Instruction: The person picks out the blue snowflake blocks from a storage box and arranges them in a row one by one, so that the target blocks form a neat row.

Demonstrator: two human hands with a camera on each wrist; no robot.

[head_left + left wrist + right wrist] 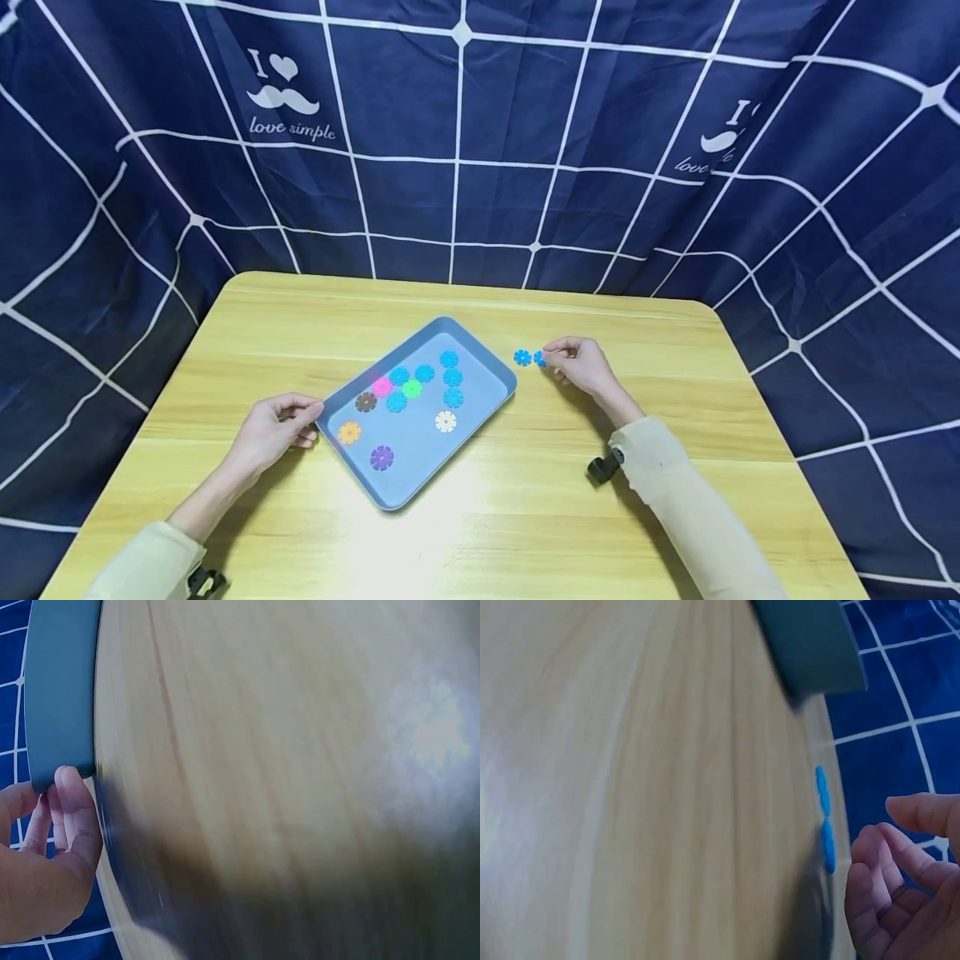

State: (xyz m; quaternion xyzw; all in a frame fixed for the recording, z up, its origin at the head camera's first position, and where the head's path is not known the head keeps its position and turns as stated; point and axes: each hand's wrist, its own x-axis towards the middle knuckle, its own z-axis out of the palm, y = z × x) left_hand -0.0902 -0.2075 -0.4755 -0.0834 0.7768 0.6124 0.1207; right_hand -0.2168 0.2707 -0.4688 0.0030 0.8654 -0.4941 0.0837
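Note:
A blue-grey tray lies at a slant on the table, with its left corner pinched between the thumb and fingers of my left hand. In the left wrist view, the left thumb presses against the tray's end wall. To the tray's right, two blue notched plastic discs lie side by side on the wood. My right hand hovers by the right-hand blue disc and partly covers it in the head view. A gap shows between its thumb and loosely bent fingers in the right wrist view; nothing is held.
Inside the tray are several blue notched discs, plus a pink disc, green disc, brown disc, orange disc, purple disc and cream disc. A dark blue gridded curtain encloses the wooden table.

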